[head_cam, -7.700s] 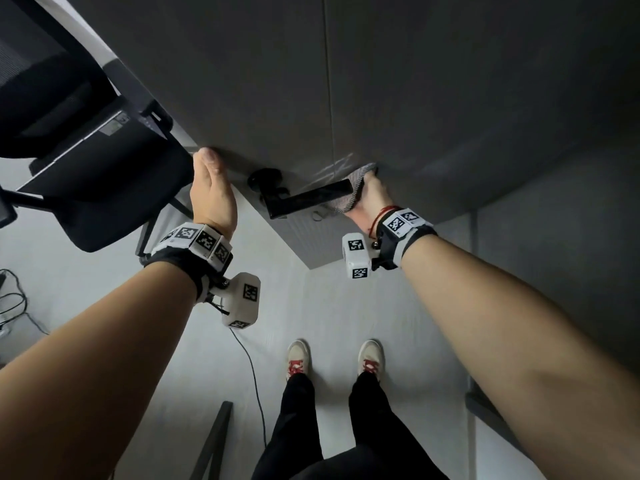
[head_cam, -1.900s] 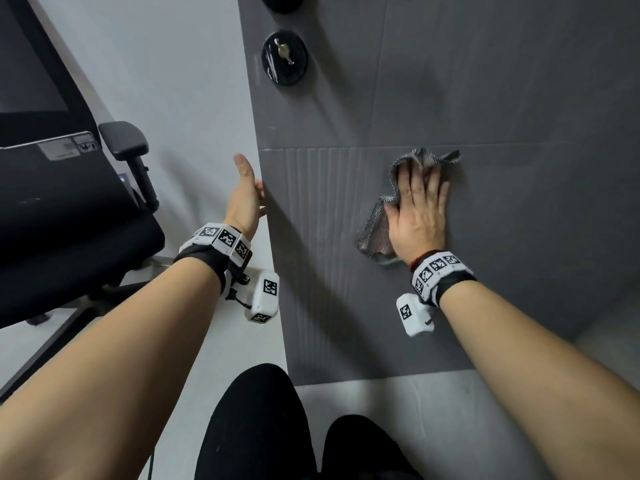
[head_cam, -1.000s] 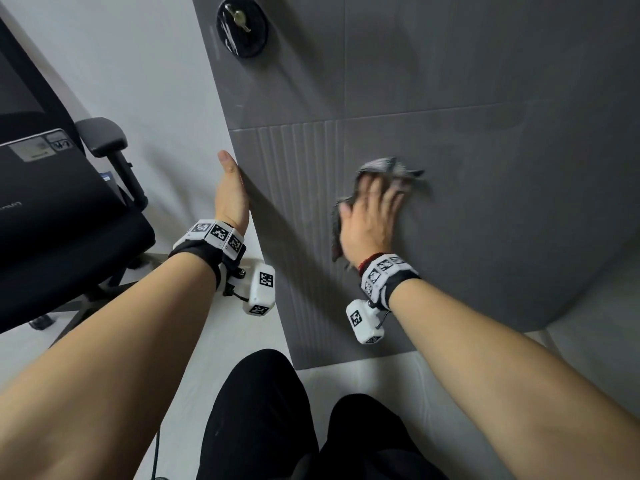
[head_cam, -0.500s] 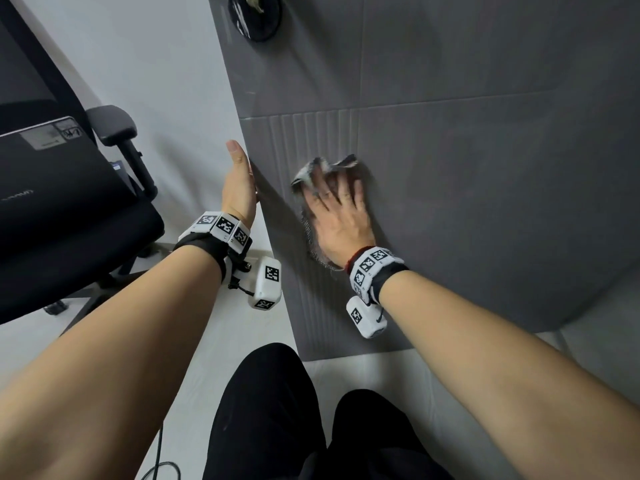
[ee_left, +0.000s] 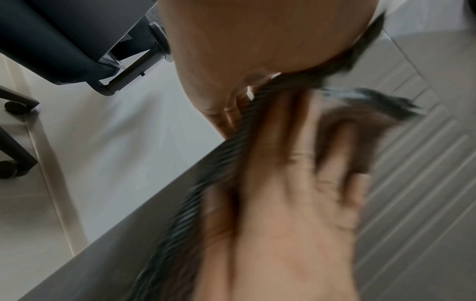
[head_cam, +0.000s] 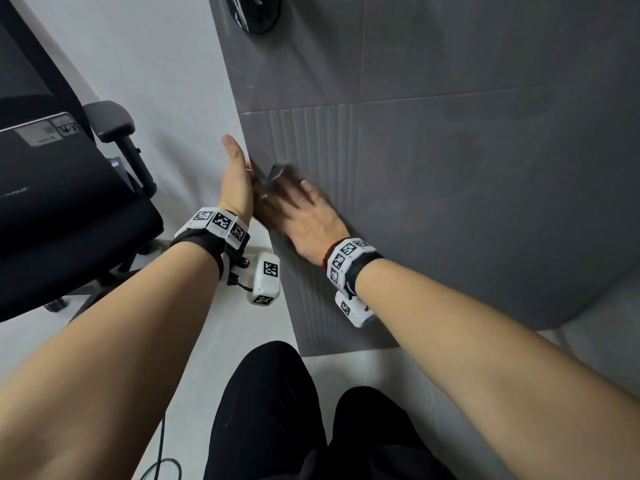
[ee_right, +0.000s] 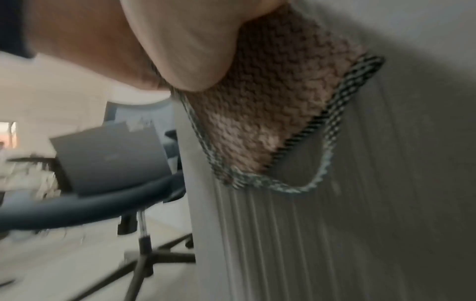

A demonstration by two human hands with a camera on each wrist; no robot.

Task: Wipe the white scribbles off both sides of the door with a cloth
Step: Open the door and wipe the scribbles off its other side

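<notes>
The dark grey door (head_cam: 450,202) stands in front of me, its lower panel ribbed near the left edge. My right hand (head_cam: 294,206) lies flat on a grey woven cloth (head_cam: 277,170) and presses it against the ribbed strip, right at the door's edge. It is blurred by motion. The right wrist view has the cloth (ee_right: 278,106) hanging below the palm against the door (ee_right: 386,224). My left hand (head_cam: 235,188) holds the door's edge beside it, thumb pointing up. Its fingers (ee_left: 229,110) reach round to the far face.
A round black lock plate (head_cam: 258,12) sits high on the door. A black office chair (head_cam: 69,202) stands close on the left, on the pale floor. A thin cable (head_cam: 159,445) runs along the floor by my legs (head_cam: 277,410).
My right hand has swept the cloth leftward across the lower panel, from the middle to the door's edge beside my left hand. The left hand has stayed on the edge.
</notes>
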